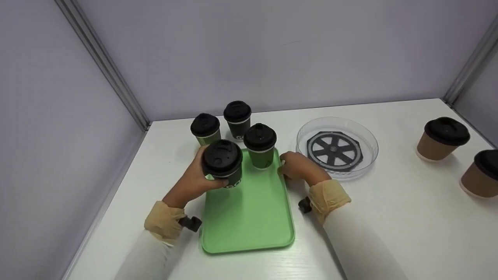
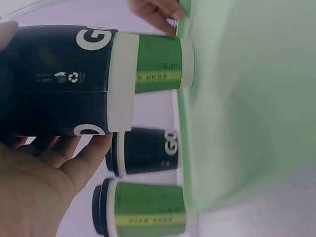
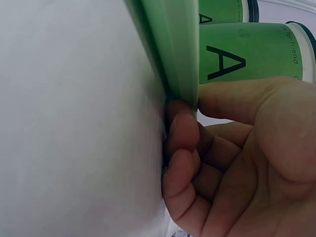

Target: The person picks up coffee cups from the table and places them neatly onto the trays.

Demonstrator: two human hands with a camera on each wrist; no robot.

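My left hand (image 1: 194, 181) grips a black lidded coffee cup (image 2: 59, 81), its fingers wrapped round the side, held above the green tray (image 1: 249, 221). With thumb and curled fingers, my right hand (image 3: 237, 153) pinches the rim of the tray at its far right side. A green lidded cup (image 1: 261, 157) stands upright on the tray's far right corner, between the two hands. Behind the tray's far edge are another black cup (image 1: 238, 128) and a second green cup (image 1: 208, 137), partly hidden by the left hand and its cup.
Right of the tray lies a clear round dish (image 1: 369, 155) with a dark spoked disc (image 1: 333, 149) inside. Two brown cups with black lids, one farther back (image 1: 435, 147) and one nearer (image 1: 478, 181), stand at the far right. A wall (image 1: 272, 58) closes off the table's back.
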